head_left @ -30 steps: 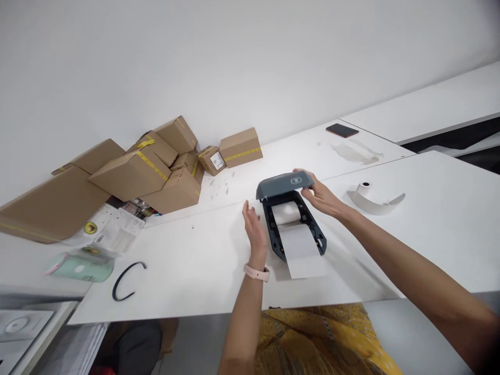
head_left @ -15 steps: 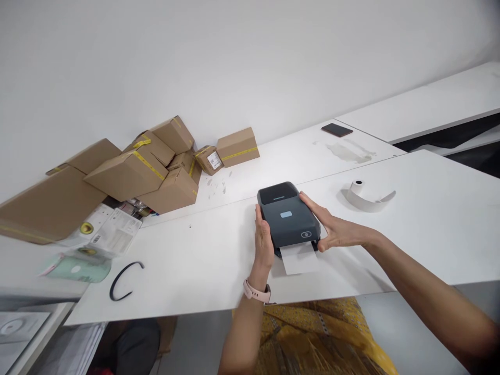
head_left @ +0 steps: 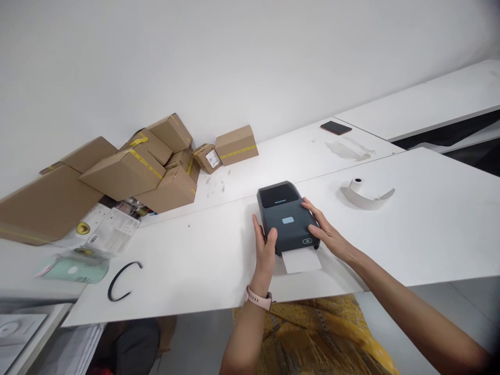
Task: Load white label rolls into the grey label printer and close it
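- clasps the dark printer (head_left: 291, 232) from both sides, with the left hand (head_left: 265, 254) at its left edge and the right hand (head_left: 328, 235) at its right edge.
- rests both thumbs on its top, near the front.
- lies flat, this printer, on the white bench (head_left: 203, 271), with the lid down.
- pokes out at its front: a white paper strip (head_left: 300, 262).
- stands to the right, apart: a partly unrolled paper roll (head_left: 356, 191).
- lean at left back: cardboard boxes (head_left: 128, 176).
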Demonstrator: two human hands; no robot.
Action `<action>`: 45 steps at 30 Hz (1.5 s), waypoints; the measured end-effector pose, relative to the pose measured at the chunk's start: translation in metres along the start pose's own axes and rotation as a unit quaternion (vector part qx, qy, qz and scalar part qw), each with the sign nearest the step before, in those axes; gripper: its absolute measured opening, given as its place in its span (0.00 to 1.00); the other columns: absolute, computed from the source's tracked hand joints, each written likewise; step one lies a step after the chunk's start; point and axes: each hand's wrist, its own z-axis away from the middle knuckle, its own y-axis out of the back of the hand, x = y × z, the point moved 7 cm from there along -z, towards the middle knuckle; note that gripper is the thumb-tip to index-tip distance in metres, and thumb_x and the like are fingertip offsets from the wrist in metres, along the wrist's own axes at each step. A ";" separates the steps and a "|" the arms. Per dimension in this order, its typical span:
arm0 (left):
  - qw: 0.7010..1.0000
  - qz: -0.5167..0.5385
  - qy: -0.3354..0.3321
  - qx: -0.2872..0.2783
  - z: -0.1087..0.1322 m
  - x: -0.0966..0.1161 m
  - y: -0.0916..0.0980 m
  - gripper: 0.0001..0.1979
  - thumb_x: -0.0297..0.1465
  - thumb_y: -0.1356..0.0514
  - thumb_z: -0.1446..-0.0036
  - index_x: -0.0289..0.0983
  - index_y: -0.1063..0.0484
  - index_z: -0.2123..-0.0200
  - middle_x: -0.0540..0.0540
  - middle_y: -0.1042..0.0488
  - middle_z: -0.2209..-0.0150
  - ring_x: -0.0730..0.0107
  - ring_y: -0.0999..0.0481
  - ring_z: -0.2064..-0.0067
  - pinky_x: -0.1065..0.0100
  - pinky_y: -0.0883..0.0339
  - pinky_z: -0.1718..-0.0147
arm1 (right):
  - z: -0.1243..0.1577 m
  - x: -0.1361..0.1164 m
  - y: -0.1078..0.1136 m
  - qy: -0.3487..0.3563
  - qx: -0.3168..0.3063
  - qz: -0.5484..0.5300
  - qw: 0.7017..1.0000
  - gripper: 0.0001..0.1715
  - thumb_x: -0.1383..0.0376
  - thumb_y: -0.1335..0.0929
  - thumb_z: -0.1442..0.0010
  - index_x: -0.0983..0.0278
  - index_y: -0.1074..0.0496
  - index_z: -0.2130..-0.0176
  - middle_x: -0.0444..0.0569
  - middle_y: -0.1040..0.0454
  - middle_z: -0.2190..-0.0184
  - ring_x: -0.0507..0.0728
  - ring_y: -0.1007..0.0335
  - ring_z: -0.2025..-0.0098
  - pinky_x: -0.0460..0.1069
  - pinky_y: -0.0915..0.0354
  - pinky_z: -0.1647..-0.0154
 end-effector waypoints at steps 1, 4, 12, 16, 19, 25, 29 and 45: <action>0.999 0.038 0.018 -0.001 0.000 -0.006 0.000 0.44 0.49 0.43 0.40 0.48 0.67 0.30 0.49 0.63 0.28 0.64 0.56 0.29 0.67 0.46 0.36 | 0.003 0.004 -0.001 -0.018 0.012 -0.027 0.999 0.39 0.45 0.38 0.37 0.47 0.53 0.32 0.42 0.60 0.28 0.63 0.64 0.28 0.64 0.56 0.31; 0.990 0.124 0.067 -0.007 -0.001 -0.020 0.000 0.52 0.48 0.38 0.45 0.46 0.70 0.30 0.46 0.66 0.28 0.60 0.57 0.29 0.65 0.44 0.37 | 0.011 0.020 -0.007 -0.091 0.039 -0.109 0.989 0.43 0.47 0.37 0.37 0.48 0.60 0.31 0.42 0.60 0.28 0.62 0.62 0.29 0.63 0.55 0.31; 0.981 0.172 0.086 -0.012 0.002 -0.025 -0.002 0.51 0.45 0.35 0.46 0.41 0.63 0.30 0.42 0.48 0.31 0.57 0.43 0.33 0.65 0.39 0.40 | 0.022 0.044 -0.017 -0.164 0.057 -0.201 0.964 0.42 0.48 0.35 0.38 0.46 0.55 0.32 0.38 0.54 0.29 0.61 0.55 0.30 0.60 0.53 0.31; 0.981 0.180 0.069 -0.008 0.002 -0.027 -0.002 0.48 0.44 0.35 0.46 0.42 0.58 0.30 0.41 0.46 0.32 0.55 0.41 0.34 0.64 0.37 0.41 | 0.022 0.045 -0.016 -0.161 0.066 -0.186 0.967 0.40 0.49 0.35 0.38 0.48 0.52 0.32 0.39 0.53 0.30 0.61 0.57 0.30 0.59 0.56 0.30; 0.982 0.181 0.054 0.002 0.001 -0.028 -0.001 0.46 0.44 0.35 0.46 0.41 0.55 0.31 0.40 0.42 0.33 0.55 0.38 0.35 0.63 0.36 0.42 | 0.022 0.042 -0.014 -0.157 0.073 -0.166 0.971 0.41 0.49 0.35 0.38 0.49 0.52 0.32 0.40 0.53 0.30 0.61 0.57 0.30 0.59 0.57 0.30; 0.983 0.178 0.034 0.006 0.000 -0.028 -0.002 0.44 0.44 0.35 0.45 0.40 0.52 0.32 0.38 0.41 0.34 0.54 0.36 0.36 0.64 0.33 0.45 | 0.023 0.038 -0.014 -0.153 0.073 -0.140 0.976 0.40 0.48 0.37 0.37 0.50 0.53 0.31 0.42 0.55 0.29 0.62 0.58 0.29 0.60 0.56 0.31; 0.985 0.171 0.018 0.005 0.000 -0.025 -0.002 0.40 0.42 0.36 0.44 0.39 0.48 0.33 0.38 0.41 0.34 0.55 0.36 0.37 0.65 0.33 0.45 | 0.024 0.037 -0.014 -0.145 0.073 -0.132 0.978 0.39 0.48 0.38 0.36 0.50 0.53 0.31 0.41 0.55 0.29 0.61 0.59 0.29 0.60 0.58 0.30; 0.989 0.140 -0.015 -0.037 0.005 -0.012 -0.004 0.34 0.44 0.40 0.41 0.41 0.44 0.35 0.40 0.38 0.35 0.55 0.35 0.37 0.62 0.34 0.43 | 0.027 0.025 -0.015 -0.156 0.075 -0.127 0.977 0.40 0.46 0.37 0.38 0.51 0.51 0.32 0.42 0.51 0.30 0.62 0.56 0.30 0.59 0.56 0.30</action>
